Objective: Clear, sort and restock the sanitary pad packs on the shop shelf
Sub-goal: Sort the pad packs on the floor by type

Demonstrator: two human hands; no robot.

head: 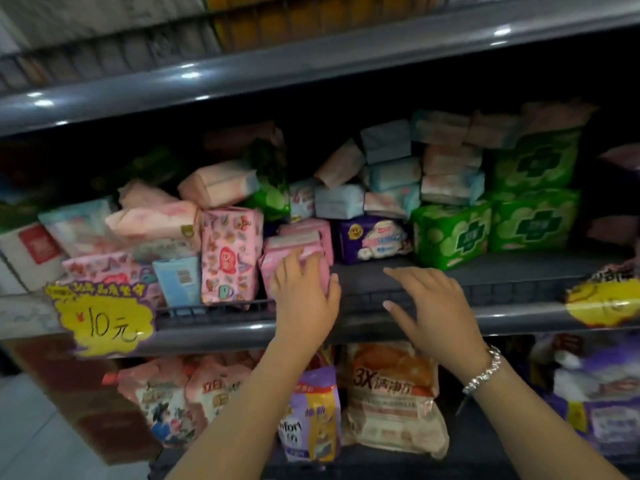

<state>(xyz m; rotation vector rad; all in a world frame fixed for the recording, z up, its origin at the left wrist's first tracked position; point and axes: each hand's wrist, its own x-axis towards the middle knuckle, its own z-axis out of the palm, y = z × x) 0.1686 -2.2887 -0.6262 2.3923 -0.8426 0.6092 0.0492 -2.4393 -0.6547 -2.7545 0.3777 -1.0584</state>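
A person's left hand (304, 292) grips a pink sanitary pad pack (294, 258) standing upright at the shelf (485, 271) front. The right hand (433, 303) hovers open just right of it, apparently holding nothing.

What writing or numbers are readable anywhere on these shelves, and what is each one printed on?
"¥10元": handwritten on the yellow price sign clipped to the middle shelf edge.
"3X": on the orange bag on the lower shelf; the characters after it are blurred.
"...fort": partial word on the purple and yellow bag.
Small print along the top of the price sign, the second yellow sign and the print on the pad packs: too blurred to read.
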